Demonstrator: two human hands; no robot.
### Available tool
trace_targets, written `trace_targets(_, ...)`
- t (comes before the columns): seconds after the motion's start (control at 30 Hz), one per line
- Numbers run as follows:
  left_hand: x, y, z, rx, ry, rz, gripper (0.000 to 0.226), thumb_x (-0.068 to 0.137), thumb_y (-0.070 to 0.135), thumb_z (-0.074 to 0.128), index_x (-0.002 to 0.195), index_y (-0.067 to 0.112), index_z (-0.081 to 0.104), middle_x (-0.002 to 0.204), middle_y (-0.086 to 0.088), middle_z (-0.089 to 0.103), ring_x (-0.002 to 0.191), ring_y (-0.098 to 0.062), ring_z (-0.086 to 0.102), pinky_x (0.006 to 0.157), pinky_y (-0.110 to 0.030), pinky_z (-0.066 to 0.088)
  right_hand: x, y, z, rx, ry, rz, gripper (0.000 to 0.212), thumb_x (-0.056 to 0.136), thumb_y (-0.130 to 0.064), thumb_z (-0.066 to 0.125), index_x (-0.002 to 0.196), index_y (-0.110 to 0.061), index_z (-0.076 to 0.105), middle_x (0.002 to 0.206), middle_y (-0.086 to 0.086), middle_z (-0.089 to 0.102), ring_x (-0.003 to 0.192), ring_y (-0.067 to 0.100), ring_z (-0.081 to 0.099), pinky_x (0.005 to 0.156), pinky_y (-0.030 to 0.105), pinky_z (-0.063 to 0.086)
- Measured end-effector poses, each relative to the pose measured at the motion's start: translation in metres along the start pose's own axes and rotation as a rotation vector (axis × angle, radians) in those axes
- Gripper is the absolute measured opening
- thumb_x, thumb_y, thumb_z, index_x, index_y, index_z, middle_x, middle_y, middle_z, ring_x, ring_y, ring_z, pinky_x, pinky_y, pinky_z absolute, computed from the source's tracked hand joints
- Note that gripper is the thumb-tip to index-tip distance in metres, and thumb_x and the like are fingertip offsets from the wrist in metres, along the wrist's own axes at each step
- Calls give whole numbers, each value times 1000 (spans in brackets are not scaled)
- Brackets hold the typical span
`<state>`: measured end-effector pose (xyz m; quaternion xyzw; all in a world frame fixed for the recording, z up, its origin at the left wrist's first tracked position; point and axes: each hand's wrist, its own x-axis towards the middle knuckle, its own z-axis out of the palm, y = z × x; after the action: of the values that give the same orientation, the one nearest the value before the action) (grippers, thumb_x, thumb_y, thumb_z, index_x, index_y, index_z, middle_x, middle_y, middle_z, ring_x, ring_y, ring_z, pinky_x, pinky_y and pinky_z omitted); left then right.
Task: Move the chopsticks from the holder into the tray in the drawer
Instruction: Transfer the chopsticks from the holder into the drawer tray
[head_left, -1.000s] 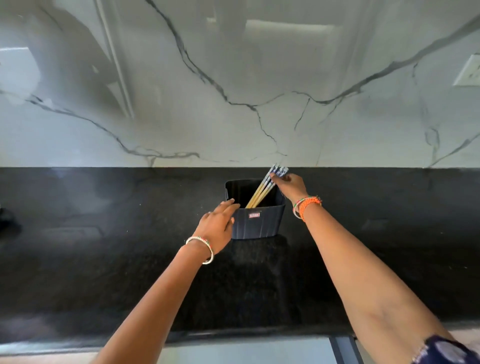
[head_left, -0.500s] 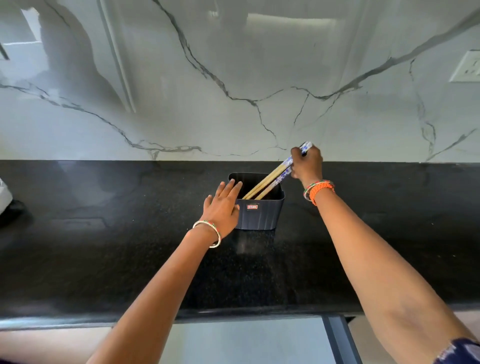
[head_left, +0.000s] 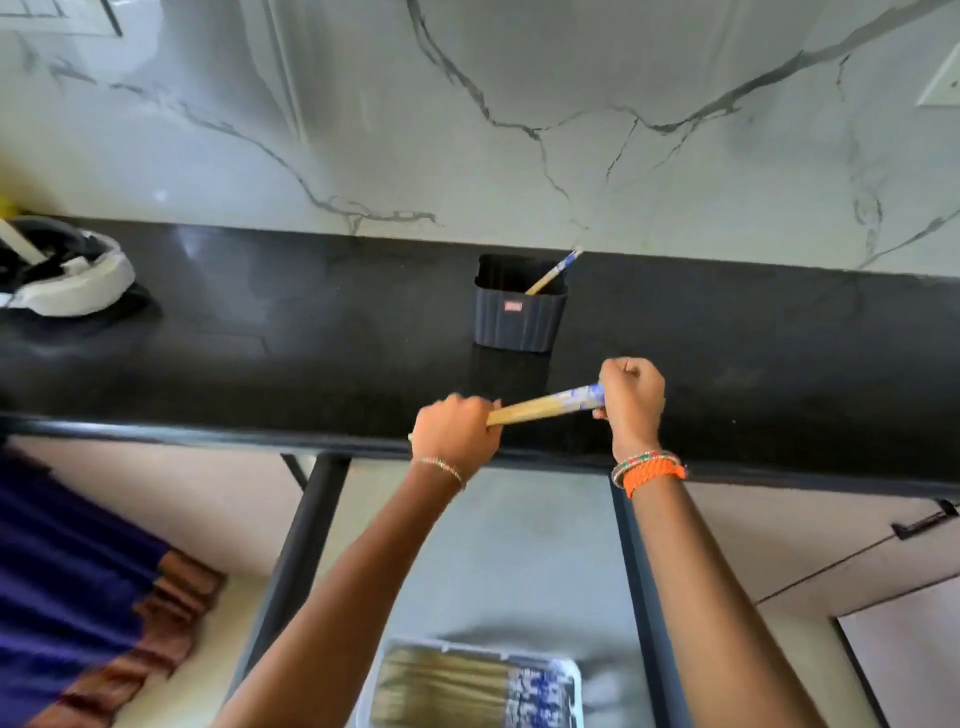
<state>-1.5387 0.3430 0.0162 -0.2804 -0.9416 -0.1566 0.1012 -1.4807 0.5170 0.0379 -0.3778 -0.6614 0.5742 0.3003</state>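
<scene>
A bundle of wooden chopsticks (head_left: 548, 407) with blue-patterned tops lies level between both hands above the front edge of the black counter. My left hand (head_left: 457, 426) grips the plain tips, and my right hand (head_left: 631, 397) grips the patterned tops. The dark ribbed holder (head_left: 519, 317) stands at the back of the counter with one chopstick (head_left: 555, 273) leaning in it. Below, in the open drawer (head_left: 519, 551), a white tray (head_left: 571, 670) holds several chopsticks lying side by side.
A white and black device (head_left: 67, 275) sits at the counter's far left. Marble backsplash rises behind the counter, with an outlet plate (head_left: 943, 83) at right. Purple and brown cloth (head_left: 88, 608) hangs at lower left. The drawer's dark side rails (head_left: 301, 540) flank my arms.
My right hand lifted a bundle of chopsticks out of the holder and brought it toward me. My left hand left the holder and took hold of the tips. The view tilted down onto the open drawer.
</scene>
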Motion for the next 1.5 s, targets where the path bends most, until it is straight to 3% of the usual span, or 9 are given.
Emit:
trace_targets(0.23,-124,-33,46,65,-295,-116,35,87,33,44,77,12,69,81,-15,72,75,-38,68,64,-32,49,-107,96,-14,-505,-398,44,39,80,-30,42,74,-5,72,73,19,70,66,36,61,64,42,51)
trace_targets(0.33,-166,-49,61,95,-415,-90,27,83,28,47,77,13,69,83,-16,71,77,-38,67,62,-32,47,-149,131,-23,-943,-519,-313,45,94,-32,37,75,-6,68,85,21,72,82,40,64,69,38,43)
trace_targets(0.53,-202,-44,80,77,-684,57,17,76,18,54,85,15,67,92,-14,71,92,-34,64,69,-32,45,-210,186,-18,-1009,-1103,-524,19,98,-21,39,110,-11,49,96,20,69,83,40,65,63,35,36)
trace_targets(0.73,-228,-96,96,-37,-678,-235,69,76,14,64,138,14,34,146,-17,33,134,-34,32,111,-46,28,-201,213,-25,-1221,-1157,-507,42,81,6,41,121,-6,48,115,20,63,99,38,63,71,38,46)
trace_targets(0.9,-239,-123,106,-523,-729,-777,17,90,0,46,94,-5,61,93,-28,64,85,-40,60,91,-45,47,-216,223,-12,-1295,-1186,-506,45,85,4,41,129,-5,44,128,20,49,118,39,50,98,47,44)
trace_targets(1.0,-242,-126,113,-606,-677,-848,37,93,4,47,57,2,53,53,-5,47,49,-18,43,60,-31,44,-221,228,-11,-1283,-1126,-544,42,84,6,43,124,-4,44,125,19,48,117,37,48,95,47,41)
trace_targets(1.17,-242,-126,121,-565,-677,-864,30,92,6,49,68,-6,62,51,-1,47,47,-13,43,47,-17,43,-219,236,-22,-1194,-1025,-605,30,83,7,46,109,-6,53,109,19,56,100,38,55,70,43,46)
trace_targets(1.3,-243,-131,127,-669,-672,-918,25,91,6,51,96,-14,64,73,-15,59,75,-25,57,79,-38,53,-214,238,-26,-1151,-1041,-572,20,85,1,48,99,-11,57,94,16,61,83,36,63,56,33,37)
trace_targets(1.5,-240,-129,124,-719,-664,-956,24,92,4,50,76,-6,64,67,-11,53,72,-25,54,74,-39,50,-217,235,-19,-1197,-1084,-552,20,81,11,50,87,-5,60,96,17,61,85,36,63,60,34,44)
